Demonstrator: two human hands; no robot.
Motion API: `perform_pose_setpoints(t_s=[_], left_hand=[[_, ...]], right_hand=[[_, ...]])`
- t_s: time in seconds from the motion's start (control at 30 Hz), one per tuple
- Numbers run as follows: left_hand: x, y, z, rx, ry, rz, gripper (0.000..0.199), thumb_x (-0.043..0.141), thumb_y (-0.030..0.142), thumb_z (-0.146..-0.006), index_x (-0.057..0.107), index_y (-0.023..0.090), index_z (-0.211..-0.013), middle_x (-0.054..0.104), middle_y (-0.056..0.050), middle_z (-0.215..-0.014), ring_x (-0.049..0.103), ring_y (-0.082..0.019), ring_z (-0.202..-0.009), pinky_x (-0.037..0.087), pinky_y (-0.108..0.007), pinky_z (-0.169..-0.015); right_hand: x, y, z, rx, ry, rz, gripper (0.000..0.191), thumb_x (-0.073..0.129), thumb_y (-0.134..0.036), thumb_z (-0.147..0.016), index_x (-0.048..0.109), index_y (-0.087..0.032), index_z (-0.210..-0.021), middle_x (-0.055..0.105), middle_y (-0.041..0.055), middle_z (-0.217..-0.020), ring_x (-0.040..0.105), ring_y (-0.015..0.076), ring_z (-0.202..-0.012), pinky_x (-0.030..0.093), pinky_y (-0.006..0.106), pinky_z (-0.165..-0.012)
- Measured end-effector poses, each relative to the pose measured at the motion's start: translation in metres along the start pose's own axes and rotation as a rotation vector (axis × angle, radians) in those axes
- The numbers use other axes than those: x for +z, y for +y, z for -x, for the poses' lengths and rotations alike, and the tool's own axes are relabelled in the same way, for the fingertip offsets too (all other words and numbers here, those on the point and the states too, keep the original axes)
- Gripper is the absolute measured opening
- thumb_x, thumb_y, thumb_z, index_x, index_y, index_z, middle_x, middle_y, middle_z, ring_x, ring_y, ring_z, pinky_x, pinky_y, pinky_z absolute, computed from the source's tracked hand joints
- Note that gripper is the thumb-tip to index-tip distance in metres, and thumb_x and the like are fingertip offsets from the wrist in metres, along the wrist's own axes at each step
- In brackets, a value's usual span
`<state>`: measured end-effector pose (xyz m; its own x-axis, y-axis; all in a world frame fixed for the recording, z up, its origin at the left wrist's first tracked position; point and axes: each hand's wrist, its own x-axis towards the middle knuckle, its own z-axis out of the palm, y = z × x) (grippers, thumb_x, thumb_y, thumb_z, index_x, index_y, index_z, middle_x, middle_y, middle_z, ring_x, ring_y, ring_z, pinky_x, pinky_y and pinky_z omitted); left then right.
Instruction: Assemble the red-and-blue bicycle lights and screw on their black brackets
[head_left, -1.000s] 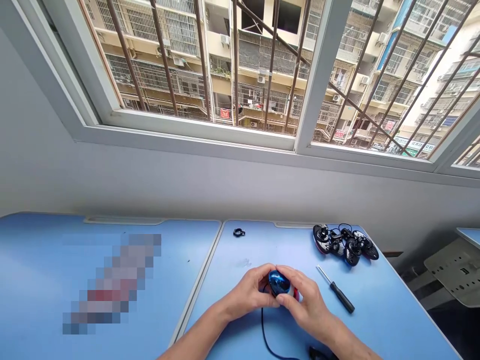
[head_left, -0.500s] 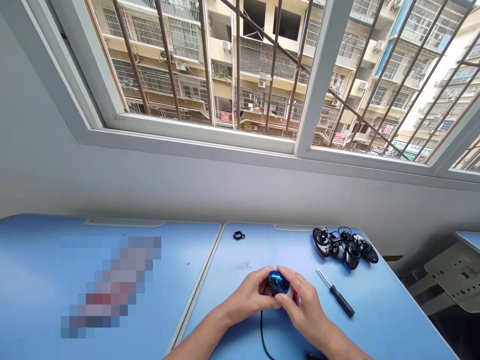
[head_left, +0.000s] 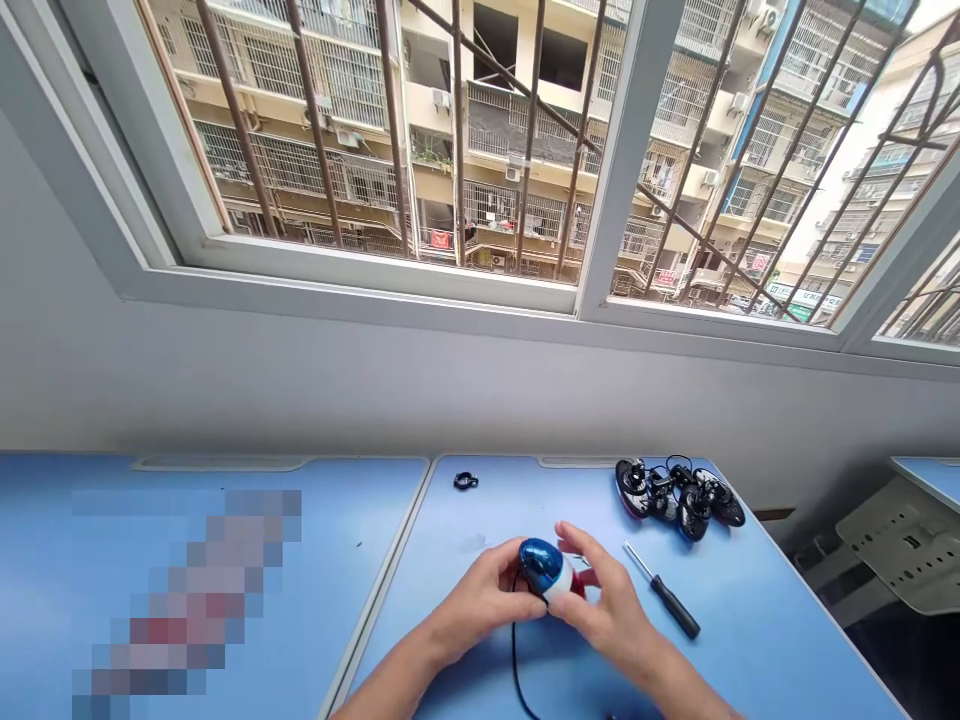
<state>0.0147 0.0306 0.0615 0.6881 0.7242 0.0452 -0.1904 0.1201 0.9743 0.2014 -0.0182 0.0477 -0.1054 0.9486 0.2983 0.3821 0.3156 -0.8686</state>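
A rounded object with a shiny blue shell (head_left: 541, 565), a white middle and a red end is held just above the blue table. My left hand (head_left: 495, 597) grips its blue side, fingers and thumb wrapped round it. On the other side my right hand (head_left: 604, 592) has its thumb against the white and red part, with its upper fingers lifted off the shell. A black cable (head_left: 516, 660) hangs below my left hand and curves toward the bottom edge.
A screwdriver with a black handle (head_left: 675, 607) lies right of my hands. Behind it sits a cluster of black devices with cables (head_left: 679, 497). A small black ring-shaped part (head_left: 466, 481) lies near the back. A barred window (head_left: 390, 285) is beyond the table.
The fingers of my right hand have lifted and spread from the blue shell, showing more of the white and red part. The whole view has shifted slightly.
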Motion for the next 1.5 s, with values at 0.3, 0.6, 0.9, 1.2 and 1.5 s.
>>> perform_pose_setpoints(t_s=[0.3,0.6,0.9,1.2,1.5], left_hand=[[-0.011,-0.003,0.001,-0.024,0.135,0.057,0.029,0.072,0.014,-0.062,0.061,0.016,-0.088,0.060,0.000,-0.083,0.050,-0.016,-0.077,0.041,-0.023,-0.063],[-0.001,-0.002,-0.001,-0.096,0.119,-0.002,0.028,0.069,0.010,-0.061,0.057,0.017,-0.084,0.059,0.002,-0.074,0.050,-0.014,-0.067,0.044,-0.026,-0.060],[-0.005,-0.004,-0.001,-0.049,0.005,0.050,0.039,0.083,0.021,-0.058,0.060,0.016,-0.089,0.062,-0.001,-0.086,0.054,-0.018,-0.081,0.041,-0.027,-0.070],[-0.003,-0.001,-0.001,-0.062,0.032,0.070,0.039,0.084,0.018,-0.059,0.061,0.016,-0.090,0.066,-0.003,-0.088,0.057,-0.021,-0.083,0.041,-0.029,-0.073],[-0.002,0.001,0.000,-0.070,0.078,0.042,0.035,0.080,0.017,-0.059,0.060,0.016,-0.088,0.063,0.000,-0.082,0.055,-0.018,-0.077,0.040,-0.027,-0.068]], right_hand=[[-0.008,-0.017,-0.007,0.124,-0.117,-0.139,0.033,0.062,-0.028,-0.080,0.069,-0.020,-0.112,0.074,0.0063,-0.099,0.066,0.0236,-0.090,0.052,0.033,-0.075],[-0.004,-0.018,-0.005,0.270,-0.165,-0.083,0.053,0.071,-0.023,-0.069,0.063,-0.018,-0.121,0.069,0.0026,-0.086,0.058,0.0159,-0.071,0.044,0.023,-0.055],[-0.011,-0.030,-0.008,0.269,-0.259,-0.228,0.036,0.065,-0.010,-0.066,0.071,-0.020,-0.100,0.065,-0.0031,-0.069,0.055,0.0136,-0.064,0.046,0.023,-0.063],[-0.004,-0.015,-0.001,0.097,-0.130,0.103,0.042,0.067,-0.024,-0.077,0.066,-0.024,-0.119,0.069,0.0046,-0.089,0.060,0.0216,-0.081,0.050,0.031,-0.070],[0.005,-0.009,0.000,0.119,-0.055,0.008,0.039,0.065,-0.023,-0.077,0.068,-0.023,-0.116,0.069,0.0057,-0.092,0.062,0.0222,-0.082,0.050,0.032,-0.070]])
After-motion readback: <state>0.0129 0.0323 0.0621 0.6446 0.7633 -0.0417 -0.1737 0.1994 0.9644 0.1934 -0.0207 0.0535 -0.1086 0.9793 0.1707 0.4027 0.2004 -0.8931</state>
